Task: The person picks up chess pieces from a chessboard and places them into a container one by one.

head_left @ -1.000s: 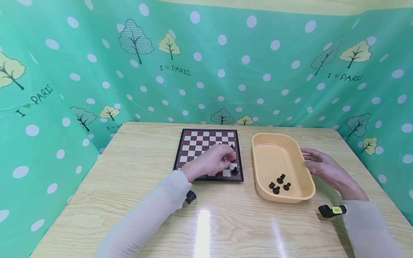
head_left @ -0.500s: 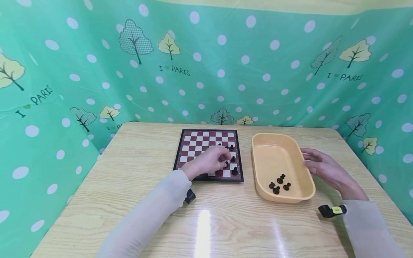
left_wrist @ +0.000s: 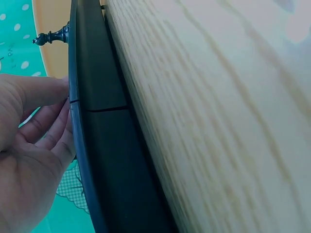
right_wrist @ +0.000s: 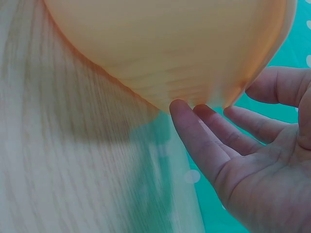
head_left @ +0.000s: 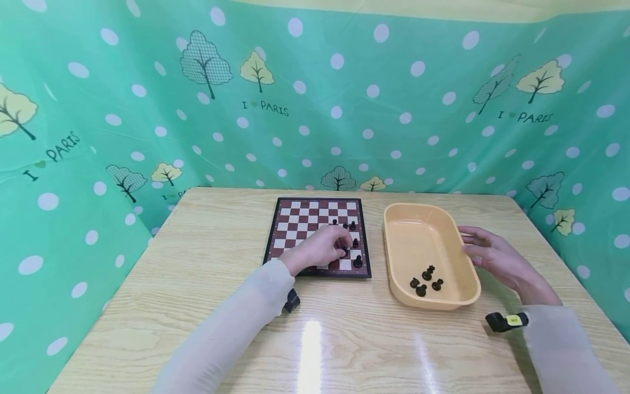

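My left hand (head_left: 322,244) is over the near right part of the chessboard (head_left: 297,219), its curled fingers pinching a small black chess pawn (head_left: 345,251). In the left wrist view, the fingertips are hidden behind the board's dark edge (left_wrist: 97,58). A taller black chess piece (head_left: 358,261) stands at the board's near right corner, and several small black pieces, among them a pawn (head_left: 355,243), stand farther up. My right hand (head_left: 497,260) has its fingers extended against the right outer wall of the peach plastic tray (head_left: 408,241).
Several black chess pieces (head_left: 427,274) lie in the tray's near end. Board and tray stand side by side on a wooden table (head_left: 221,230), with a narrow strip of tabletop between them. A green dotted cloth (head_left: 315,109) hangs behind and at the sides.
My left hand has shifted slightly left over the board, from beside the right-hand pawn to the pawn now at its fingertips. Right hand and tray stay in place.
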`<move>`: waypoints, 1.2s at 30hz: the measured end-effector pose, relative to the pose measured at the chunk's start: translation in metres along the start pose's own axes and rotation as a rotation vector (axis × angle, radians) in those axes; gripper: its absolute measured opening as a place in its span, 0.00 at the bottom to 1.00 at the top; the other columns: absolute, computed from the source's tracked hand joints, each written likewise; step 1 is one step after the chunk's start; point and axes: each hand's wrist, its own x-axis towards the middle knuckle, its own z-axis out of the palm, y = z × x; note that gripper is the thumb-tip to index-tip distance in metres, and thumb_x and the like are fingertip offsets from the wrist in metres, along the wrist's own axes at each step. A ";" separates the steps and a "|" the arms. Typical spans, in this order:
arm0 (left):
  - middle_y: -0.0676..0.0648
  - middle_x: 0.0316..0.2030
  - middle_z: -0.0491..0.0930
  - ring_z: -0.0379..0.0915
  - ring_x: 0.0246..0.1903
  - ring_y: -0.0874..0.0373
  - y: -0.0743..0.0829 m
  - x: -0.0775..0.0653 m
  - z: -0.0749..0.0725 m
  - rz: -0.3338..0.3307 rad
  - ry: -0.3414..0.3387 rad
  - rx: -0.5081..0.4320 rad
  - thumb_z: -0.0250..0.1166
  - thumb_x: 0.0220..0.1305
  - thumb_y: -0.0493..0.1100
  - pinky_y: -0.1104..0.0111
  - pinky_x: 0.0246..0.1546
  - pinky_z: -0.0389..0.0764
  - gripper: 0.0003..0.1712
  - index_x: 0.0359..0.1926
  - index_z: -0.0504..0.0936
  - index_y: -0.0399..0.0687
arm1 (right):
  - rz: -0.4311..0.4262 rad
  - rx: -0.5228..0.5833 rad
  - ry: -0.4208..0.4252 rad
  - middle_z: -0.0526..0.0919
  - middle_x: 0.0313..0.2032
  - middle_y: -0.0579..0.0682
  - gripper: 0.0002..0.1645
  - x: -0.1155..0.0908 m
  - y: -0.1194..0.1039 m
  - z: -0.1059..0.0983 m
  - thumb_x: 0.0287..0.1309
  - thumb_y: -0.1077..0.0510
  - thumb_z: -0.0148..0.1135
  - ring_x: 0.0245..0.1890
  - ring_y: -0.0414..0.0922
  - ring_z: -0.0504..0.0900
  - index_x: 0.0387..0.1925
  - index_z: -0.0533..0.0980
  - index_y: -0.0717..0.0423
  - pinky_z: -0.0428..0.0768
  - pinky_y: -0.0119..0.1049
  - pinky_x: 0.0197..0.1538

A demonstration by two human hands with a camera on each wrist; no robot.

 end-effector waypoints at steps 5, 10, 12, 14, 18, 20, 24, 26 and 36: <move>0.53 0.35 0.79 0.74 0.33 0.64 0.000 0.000 0.000 0.001 0.005 0.010 0.66 0.58 0.31 0.74 0.36 0.77 0.09 0.38 0.82 0.46 | -0.006 -0.006 -0.004 0.58 0.65 0.69 0.40 0.000 0.000 0.001 0.69 0.56 0.51 0.47 0.31 0.75 0.72 0.45 0.63 0.78 0.29 0.49; 0.54 0.34 0.79 0.74 0.33 0.64 0.000 0.000 0.000 0.002 0.010 0.024 0.66 0.58 0.31 0.74 0.36 0.76 0.09 0.38 0.82 0.47 | -0.009 -0.004 -0.004 0.58 0.65 0.69 0.39 0.000 0.001 0.000 0.69 0.56 0.51 0.47 0.31 0.75 0.72 0.46 0.64 0.78 0.30 0.49; 0.53 0.34 0.79 0.74 0.33 0.64 0.001 0.000 0.000 0.002 0.011 0.026 0.66 0.58 0.31 0.74 0.36 0.76 0.08 0.38 0.82 0.46 | -0.008 -0.002 -0.004 0.58 0.64 0.69 0.39 0.000 0.000 0.000 0.69 0.56 0.51 0.47 0.31 0.75 0.72 0.46 0.64 0.78 0.30 0.49; 0.53 0.34 0.79 0.74 0.33 0.64 0.001 0.000 0.000 0.004 0.011 0.028 0.66 0.58 0.31 0.74 0.36 0.76 0.08 0.38 0.82 0.46 | -0.011 -0.001 -0.004 0.58 0.64 0.69 0.39 0.000 0.001 0.000 0.69 0.56 0.51 0.47 0.31 0.76 0.72 0.46 0.64 0.78 0.30 0.49; 0.53 0.34 0.79 0.74 0.32 0.64 0.001 0.000 0.000 0.004 0.007 0.027 0.65 0.58 0.31 0.74 0.35 0.76 0.08 0.37 0.82 0.46 | -0.017 0.004 -0.010 0.58 0.64 0.70 0.39 0.001 0.001 0.000 0.69 0.57 0.50 0.46 0.31 0.76 0.72 0.45 0.65 0.78 0.30 0.49; 0.54 0.34 0.79 0.73 0.32 0.64 0.001 0.000 0.000 0.003 0.004 0.027 0.65 0.58 0.31 0.74 0.35 0.76 0.07 0.37 0.82 0.46 | -0.017 0.011 -0.012 0.58 0.64 0.70 0.39 0.001 0.001 0.000 0.69 0.58 0.51 0.46 0.31 0.76 0.72 0.45 0.65 0.78 0.31 0.49; 0.54 0.34 0.79 0.73 0.32 0.64 0.001 0.000 -0.001 -0.001 0.001 0.036 0.65 0.59 0.32 0.73 0.35 0.76 0.07 0.37 0.82 0.47 | -0.017 0.014 -0.012 0.58 0.64 0.70 0.39 0.001 0.000 0.000 0.69 0.58 0.51 0.46 0.31 0.76 0.72 0.45 0.65 0.78 0.30 0.49; 0.54 0.35 0.79 0.73 0.32 0.64 0.002 0.000 -0.001 0.000 0.001 0.045 0.65 0.59 0.32 0.73 0.35 0.76 0.07 0.37 0.82 0.47 | -0.016 0.012 -0.010 0.58 0.64 0.70 0.40 0.001 0.000 0.000 0.69 0.57 0.51 0.46 0.31 0.76 0.72 0.45 0.65 0.78 0.30 0.49; 0.54 0.36 0.80 0.73 0.34 0.64 0.003 0.001 -0.004 0.038 0.016 0.069 0.65 0.59 0.33 0.72 0.38 0.75 0.06 0.37 0.82 0.48 | -0.023 0.020 -0.012 0.57 0.65 0.70 0.40 -0.001 -0.002 0.001 0.69 0.56 0.52 0.46 0.30 0.76 0.72 0.45 0.65 0.78 0.29 0.49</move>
